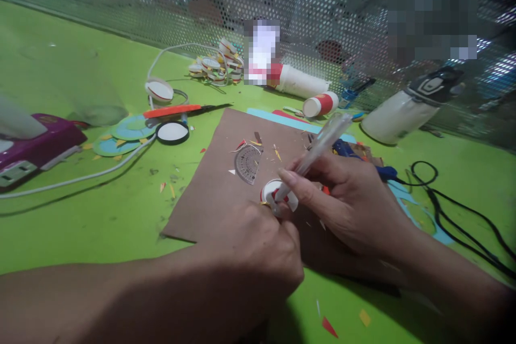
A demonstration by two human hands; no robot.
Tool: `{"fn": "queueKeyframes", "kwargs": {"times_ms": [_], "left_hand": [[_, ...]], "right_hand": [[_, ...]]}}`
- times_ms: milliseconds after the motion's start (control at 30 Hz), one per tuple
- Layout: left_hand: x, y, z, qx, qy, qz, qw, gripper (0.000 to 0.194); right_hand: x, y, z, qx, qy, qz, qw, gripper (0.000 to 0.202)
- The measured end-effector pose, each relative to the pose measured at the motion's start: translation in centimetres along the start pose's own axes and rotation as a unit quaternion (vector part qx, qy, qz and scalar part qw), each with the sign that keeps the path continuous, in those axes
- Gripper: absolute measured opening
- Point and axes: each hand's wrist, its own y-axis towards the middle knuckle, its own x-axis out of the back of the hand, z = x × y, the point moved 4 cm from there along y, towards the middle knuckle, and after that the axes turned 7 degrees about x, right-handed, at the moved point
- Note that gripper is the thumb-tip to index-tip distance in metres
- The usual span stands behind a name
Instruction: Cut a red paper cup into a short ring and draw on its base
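My right hand grips a clear, pen-shaped stick between thumb and fingers. Its lower end meets a small round white piece with red on it. Closed around the near side of that piece is my left hand, whose fingertips are mostly hidden from me. Both hands are over a brown board. A clear protractor lies on the board just beyond the round piece, with small red and yellow scraps around it.
An orange utility knife, a black-rimmed round piece and a purple power strip are at left. Small round pieces pile up behind. A red-and-white paper cup and a bottle lie tilted; a black cord loops at right.
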Motion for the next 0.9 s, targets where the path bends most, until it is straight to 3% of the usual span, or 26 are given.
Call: {"fn": "queueKeyframes", "kwargs": {"times_ms": [700,900], "left_hand": [[-0.5,0.24,0.09,-0.004,-0.033,0.07,0.997,0.014],[-0.48,0.28,0.15,-0.018,-0.031,0.055,0.998,0.015]], "right_hand": [[-0.3,0.18,0.42,0.021,-0.074,0.05,0.996,0.023],[-0.25,0.28,0.71,0.035,-0.095,0.05,0.994,0.022]]}}
